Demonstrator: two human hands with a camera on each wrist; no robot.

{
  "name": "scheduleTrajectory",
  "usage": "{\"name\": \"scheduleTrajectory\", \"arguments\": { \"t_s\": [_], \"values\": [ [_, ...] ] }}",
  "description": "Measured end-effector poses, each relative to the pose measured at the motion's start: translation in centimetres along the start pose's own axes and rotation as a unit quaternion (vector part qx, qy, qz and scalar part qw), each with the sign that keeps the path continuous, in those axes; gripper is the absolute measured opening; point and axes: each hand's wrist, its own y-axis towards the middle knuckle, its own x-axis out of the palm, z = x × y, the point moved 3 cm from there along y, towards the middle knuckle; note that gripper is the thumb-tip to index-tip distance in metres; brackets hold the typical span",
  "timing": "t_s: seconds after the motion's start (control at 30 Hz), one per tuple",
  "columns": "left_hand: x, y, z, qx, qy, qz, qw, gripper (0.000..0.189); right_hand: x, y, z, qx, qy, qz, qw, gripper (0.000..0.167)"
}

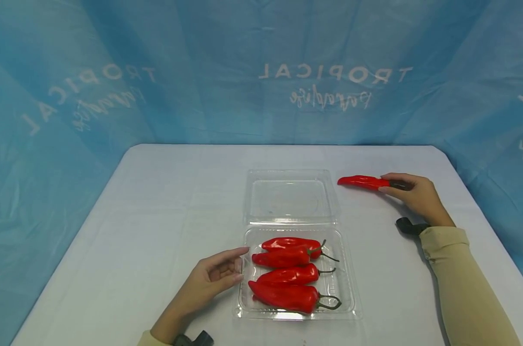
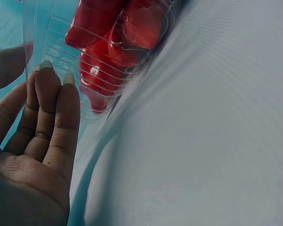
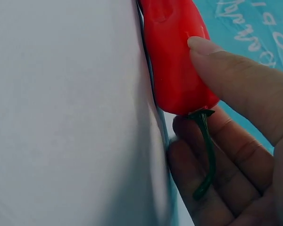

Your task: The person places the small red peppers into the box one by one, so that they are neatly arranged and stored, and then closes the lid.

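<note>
My right hand (image 1: 417, 192) pinches a red pepper (image 1: 360, 181) at its stem end, with the thumb on one side and fingers on the other. The dark green stem (image 3: 208, 157) curves down past the fingers in the right wrist view. A clear plastic clamshell box (image 1: 350, 288) lies with its lid (image 1: 292, 194) folded back. Several red peppers (image 1: 289, 296) lie side by side in its base, stems to the right. My left hand (image 1: 207, 281) is at the box's left side, thumb and fingers apart, fingertips right at the rim and ribbed wall (image 2: 61, 52).
The box stands on a white-covered table (image 1: 114, 250). A blue curtain (image 1: 227, 110) with mirrored white lettering hangs behind and along both sides. Dark wrist straps (image 1: 410, 226) show at both wrists.
</note>
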Motion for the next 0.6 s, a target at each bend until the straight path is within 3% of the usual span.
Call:
{"name": "scheduleTrajectory", "arguments": {
  "t_s": [0.2,0.37,0.5,0.6],
  "values": [
    [0.1,0.0,0.0,0.005,-0.005,0.003,1.0000,0.050,-0.4,-0.4,-0.9,0.010,-0.001,0.013,0.9999,0.059],
    [0.3,0.2,0.1,0.007,0.003,0.007,0.9999,0.050,-1.5,-1.7,-4.0,0.003,0.004,0.037,0.9993,0.055],
    [0.3,0.5,0.3,0.001,0.019,0.010,0.9998,0.050,-2.2,-3.3,-8.2,-0.054,0.028,0.048,0.9970,0.042],
    [0.2,0.9,0.3,-0.004,0.026,0.014,0.9996,0.050,-1.7,-4.8,-12.0,-0.146,0.039,0.034,0.9879,0.033]
  ]
}}
